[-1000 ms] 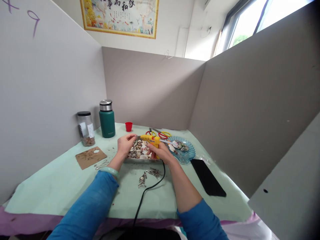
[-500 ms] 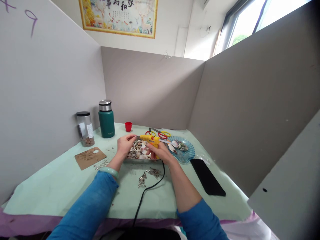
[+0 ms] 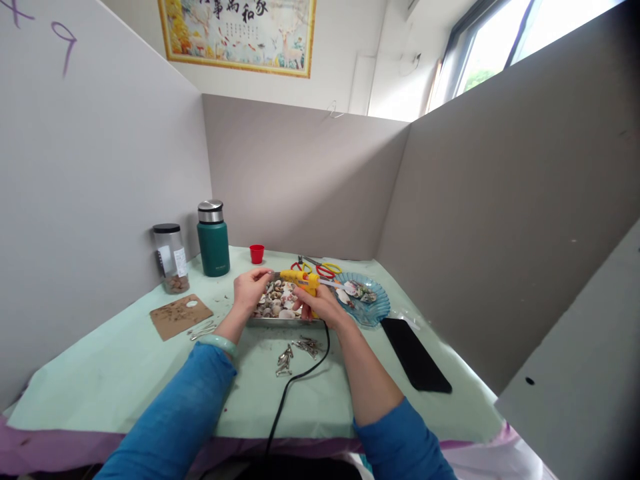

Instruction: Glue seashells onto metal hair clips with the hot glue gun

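If my right hand (image 3: pixel 325 305), gripping the glue gun (image 3: pixel 299 277), slips | left hand (image 3: pixel 248 288) beside it, pinched (can't tell on what), could burn

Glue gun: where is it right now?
Just below the head view's centre, the yellow glue gun is in the right hand's grip, above the metal tray of shells, its nozzle close to the left hand.

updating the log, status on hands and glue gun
Right fingers around yellow glue gun. Left fingers near its nozzle, any held piece too small to tell. Black cord lies in front of tray.
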Demonstrator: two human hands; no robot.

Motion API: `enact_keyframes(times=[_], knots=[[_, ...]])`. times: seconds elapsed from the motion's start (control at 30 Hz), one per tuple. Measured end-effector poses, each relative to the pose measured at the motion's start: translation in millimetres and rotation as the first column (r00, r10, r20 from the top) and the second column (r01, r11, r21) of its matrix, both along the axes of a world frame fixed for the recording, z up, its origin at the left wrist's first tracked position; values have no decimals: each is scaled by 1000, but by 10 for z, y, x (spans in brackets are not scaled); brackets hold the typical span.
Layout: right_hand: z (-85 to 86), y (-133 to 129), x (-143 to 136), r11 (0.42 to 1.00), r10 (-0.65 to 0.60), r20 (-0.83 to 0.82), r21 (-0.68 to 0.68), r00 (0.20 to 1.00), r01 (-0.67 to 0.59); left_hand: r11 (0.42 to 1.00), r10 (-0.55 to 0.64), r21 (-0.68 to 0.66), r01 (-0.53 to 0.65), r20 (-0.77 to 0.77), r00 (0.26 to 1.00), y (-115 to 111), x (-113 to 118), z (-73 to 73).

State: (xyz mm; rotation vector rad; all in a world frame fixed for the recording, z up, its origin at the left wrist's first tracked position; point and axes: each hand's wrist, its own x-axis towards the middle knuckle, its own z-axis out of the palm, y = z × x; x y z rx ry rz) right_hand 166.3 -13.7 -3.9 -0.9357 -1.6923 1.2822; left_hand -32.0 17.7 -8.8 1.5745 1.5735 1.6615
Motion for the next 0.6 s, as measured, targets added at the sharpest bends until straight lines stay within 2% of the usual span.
enact_keyframes(times=[0.4, 0.6], knots=[[-18, 19, 5, 1000, 12, -10, 11, 1000, -12, 1000, -9, -3, 9, 49, 999, -6, 4, 6], [-24, 21, 2, 1000, 18, -16, 22, 1000, -18, 1000, -20, -5, 20, 24, 1000, -6, 1, 6]])
